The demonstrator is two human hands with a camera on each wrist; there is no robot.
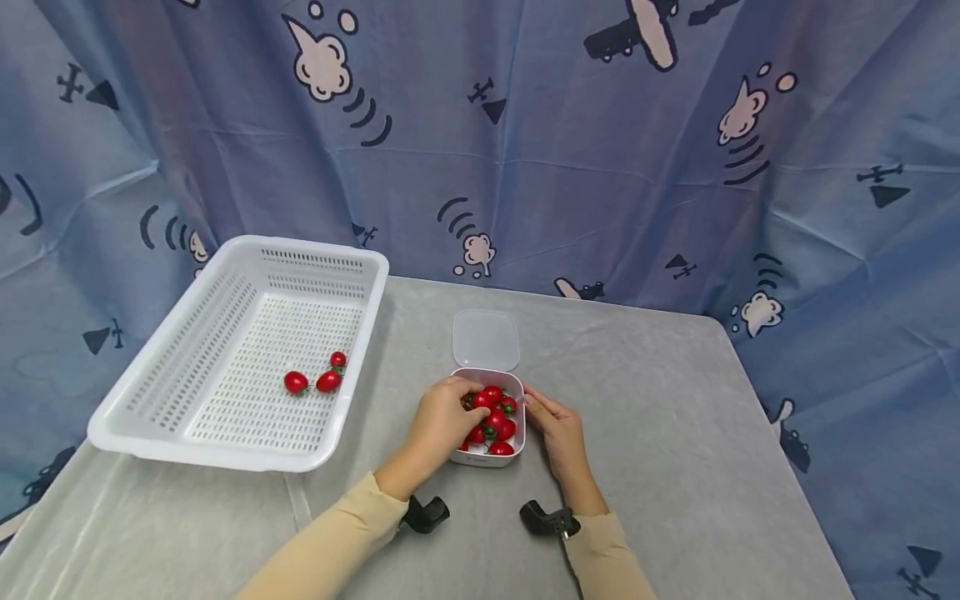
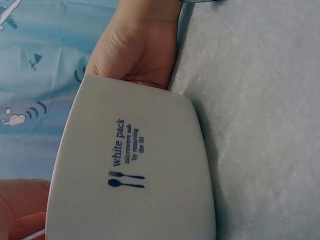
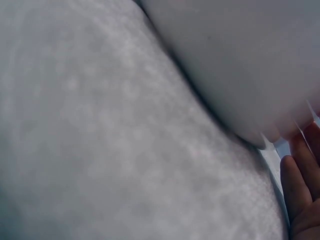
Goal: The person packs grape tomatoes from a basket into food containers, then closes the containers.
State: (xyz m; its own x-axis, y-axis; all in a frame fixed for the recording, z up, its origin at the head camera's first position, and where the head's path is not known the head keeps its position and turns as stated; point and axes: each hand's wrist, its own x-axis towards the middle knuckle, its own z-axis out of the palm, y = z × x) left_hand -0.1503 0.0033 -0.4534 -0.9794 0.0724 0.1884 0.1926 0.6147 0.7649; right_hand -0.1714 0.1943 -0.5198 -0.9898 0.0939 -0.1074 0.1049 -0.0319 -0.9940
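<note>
A small white food container [image 1: 487, 459] stands on the table, filled with several red cherry tomatoes [image 1: 495, 419] with green stems. My left hand [image 1: 441, 421] reaches over its left rim, pinching a cherry tomato [image 1: 482, 401] between thumb and fingers among the others. On the opposite side my right hand [image 1: 557, 429] holds the container by its right wall, thumb by the rim. The right wrist view shows those fingers [image 3: 295, 187] along the outside of the wall. Printed lettering marks the container's front [image 2: 127, 150] in the left wrist view, where the left fingertips are hidden behind it.
A large white perforated basket [image 1: 352, 392] stands at the left, with 3 cherry tomatoes [image 1: 296, 382] on its floor. Behind the container lies a translucent square lid [image 1: 486, 337]. A grey cloth covers the table [image 1: 660, 433], and a blue printed curtain [image 1: 540, 192] hangs along the back.
</note>
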